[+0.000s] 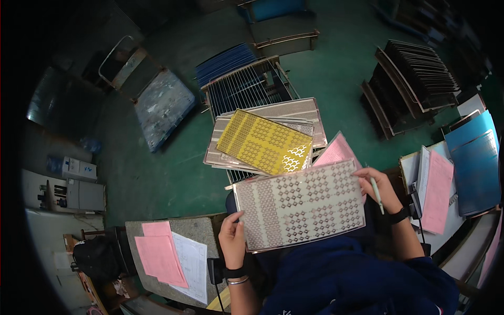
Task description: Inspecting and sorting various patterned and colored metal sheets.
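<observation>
A pale, flat rectangular panel, patterned with rows of small diamond shapes like a circuit board panel, is held up in front of my body, slightly tilted. My left hand grips its left edge, thumb on the face. At the upper right corner, my right hand pinches the panel and also carries a light-coloured pen between its fingers. Just beyond lies a yellow panel with a honeycomb-like pattern, on top of a stack of pale panels. A pink sheet shows partly behind the held panel.
The stack rests on a wire rack. At left, a grey table bears pink papers and a white printed sheet. To the right are more pink papers, blue folders and a slotted rack of panels. A flat trolley stands far left.
</observation>
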